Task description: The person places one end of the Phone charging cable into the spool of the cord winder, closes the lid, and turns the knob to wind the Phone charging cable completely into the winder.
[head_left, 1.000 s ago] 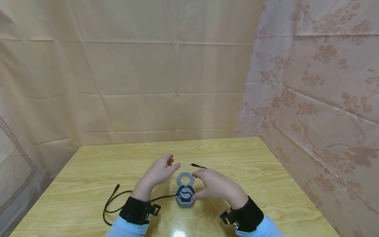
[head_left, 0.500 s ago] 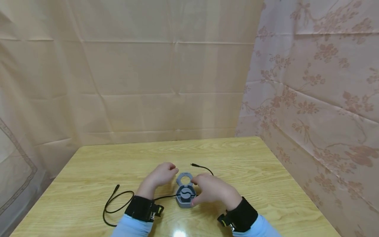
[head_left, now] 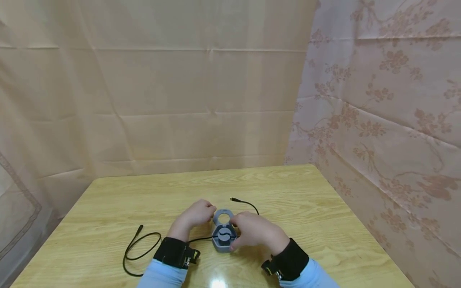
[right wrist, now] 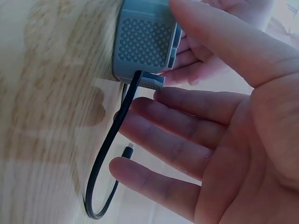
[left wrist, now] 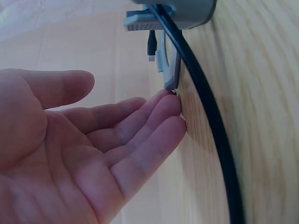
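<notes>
Head view, case (head_left: 224,241) well inside table edges (head_left: 205,174)

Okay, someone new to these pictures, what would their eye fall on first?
Probably the gray case between the left hand and right hand on the wooden table, with a ring-shaped flap on its far side. Next comes the black cable, leaving the case on both sides and looping on the table's left. Then perhaps the floral cloth at right.
</notes>
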{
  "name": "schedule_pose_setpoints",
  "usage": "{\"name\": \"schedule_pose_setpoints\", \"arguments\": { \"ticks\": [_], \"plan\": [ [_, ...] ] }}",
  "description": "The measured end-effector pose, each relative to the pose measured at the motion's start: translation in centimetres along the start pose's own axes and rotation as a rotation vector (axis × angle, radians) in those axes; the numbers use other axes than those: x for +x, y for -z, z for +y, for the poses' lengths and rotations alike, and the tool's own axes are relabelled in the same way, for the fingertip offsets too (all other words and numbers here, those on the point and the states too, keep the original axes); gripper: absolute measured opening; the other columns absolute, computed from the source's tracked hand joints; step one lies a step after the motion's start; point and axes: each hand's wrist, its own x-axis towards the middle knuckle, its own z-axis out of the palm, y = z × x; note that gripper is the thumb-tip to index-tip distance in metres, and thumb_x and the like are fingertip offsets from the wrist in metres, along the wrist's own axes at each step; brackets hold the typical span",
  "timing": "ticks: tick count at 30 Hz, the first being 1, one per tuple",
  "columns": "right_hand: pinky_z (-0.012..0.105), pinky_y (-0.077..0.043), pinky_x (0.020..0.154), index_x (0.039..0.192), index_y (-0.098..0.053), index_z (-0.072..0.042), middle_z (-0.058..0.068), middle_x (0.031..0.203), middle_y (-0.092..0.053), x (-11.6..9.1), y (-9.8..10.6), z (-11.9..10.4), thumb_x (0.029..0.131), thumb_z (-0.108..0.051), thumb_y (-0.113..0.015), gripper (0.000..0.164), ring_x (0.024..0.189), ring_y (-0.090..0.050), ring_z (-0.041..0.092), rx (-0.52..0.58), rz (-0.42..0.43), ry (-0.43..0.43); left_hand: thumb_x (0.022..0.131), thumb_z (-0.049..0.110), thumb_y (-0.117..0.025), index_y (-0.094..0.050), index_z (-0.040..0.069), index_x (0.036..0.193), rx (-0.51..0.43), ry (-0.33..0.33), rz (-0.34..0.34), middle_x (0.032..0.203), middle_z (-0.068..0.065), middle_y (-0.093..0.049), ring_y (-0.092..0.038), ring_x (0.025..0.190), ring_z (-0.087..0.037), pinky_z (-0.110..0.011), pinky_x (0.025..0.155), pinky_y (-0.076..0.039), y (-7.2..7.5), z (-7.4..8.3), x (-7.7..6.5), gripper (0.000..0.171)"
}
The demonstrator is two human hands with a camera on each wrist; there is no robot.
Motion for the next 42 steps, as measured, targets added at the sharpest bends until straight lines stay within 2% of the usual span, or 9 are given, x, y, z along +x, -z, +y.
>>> {"name": "schedule_pose_setpoints", "arguments": {
  "ticks": [3,8,13,17,21,28,36,42],
  "plan": [
    [0.024,-0.04,0.06,0.101,-0.069,-0.013,-0.007,0.073,-0.054,0.1,0.0,-0.1,0.075,-0.036,-0.092,0.041,0.067,-0.048,0.006,0.003,-0.002,-0.001,0.104,0.018,-0.046,-0.068,-0.002,0.086,-0.015,0.008,-0.004,0.063,0.0,-0.05,-0.041,0.056,-0.016,-0.029,0.054,-0.033,0.0,0.0,0.1,0.035],
    [0.024,-0.037,0.059,0.098,-0.069,-0.016,-0.01,0.071,-0.051,0.3,-0.2,-0.1,0.076,-0.037,-0.091,0.037,0.066,-0.046,0.006,0.001,-0.006,-0.019,0.104,0.017,-0.046,-0.067,-0.003,0.085,-0.037,0.003,-0.007,0.062,0.0,-0.049,-0.038,0.054,-0.015,-0.028,0.053,-0.032,-0.1,-0.1,0.2,0.036],
    [0.023,-0.035,0.057,0.092,-0.068,-0.017,-0.01,0.069,-0.049,0.4,-0.3,0.0,0.077,-0.033,-0.091,0.032,0.064,-0.044,0.005,0.015,-0.011,-0.001,0.103,0.015,-0.046,-0.066,-0.003,0.085,-0.075,0.0,-0.008,0.064,-0.002,-0.051,-0.038,0.054,-0.015,-0.028,0.053,-0.031,0.0,0.1,0.0,0.033],
    [0.023,-0.034,0.056,0.09,-0.066,-0.017,-0.01,0.068,-0.047,0.4,-0.2,0.0,0.077,-0.032,-0.091,0.031,0.062,-0.043,0.005,0.017,-0.007,0.011,0.103,0.015,-0.046,-0.067,-0.004,0.091,-0.113,0.017,0.005,0.069,-0.006,-0.055,-0.042,0.057,-0.015,-0.028,0.055,-0.034,0.0,0.1,0.0,0.031],
    [0.023,-0.033,0.055,0.087,-0.065,-0.016,-0.01,0.067,-0.046,0.4,-0.3,0.1,0.077,-0.031,-0.091,0.032,0.06,-0.042,0.005,0.018,-0.008,0.017,0.102,0.014,-0.048,-0.069,-0.007,0.101,-0.139,0.007,0.039,0.072,-0.011,-0.06,-0.051,0.062,-0.017,-0.028,0.058,-0.042,-0.1,0.0,0.3,0.03],
    [0.023,-0.031,0.054,0.088,-0.065,-0.016,-0.01,0.067,-0.045,0.5,-0.4,0.4,0.078,-0.031,-0.091,0.032,0.059,-0.041,0.004,0.02,-0.018,0.012,0.104,0.014,-0.05,-0.069,-0.006,0.113,-0.105,0.001,0.036,0.088,-0.011,-0.065,-0.061,0.081,-0.025,-0.033,0.066,-0.049,-0.1,-0.4,0.6,0.029],
    [0.023,-0.033,0.054,0.091,-0.065,-0.016,-0.008,0.068,-0.046,0.5,-0.3,0.7,0.079,-0.03,-0.09,0.031,0.059,-0.042,0.006,0.078,-0.035,0.004,0.105,0.017,-0.052,-0.068,0.0,0.111,-0.087,-0.016,0.086,0.086,-0.01,-0.064,-0.058,0.074,-0.022,-0.033,0.062,-0.046,0.1,-0.2,0.4,0.024],
    [0.023,-0.036,0.056,0.101,-0.069,-0.017,-0.007,0.072,-0.052,0.6,-0.2,1.1,0.079,-0.032,-0.09,0.034,0.063,-0.045,0.005,0.091,-0.032,-0.001,0.105,0.019,-0.055,-0.068,0.002,0.124,-0.04,-0.061,0.098,0.092,-0.007,-0.066,-0.059,0.076,-0.02,-0.034,0.065,-0.047,0.1,-0.1,0.7,0.028]
  ]
}}
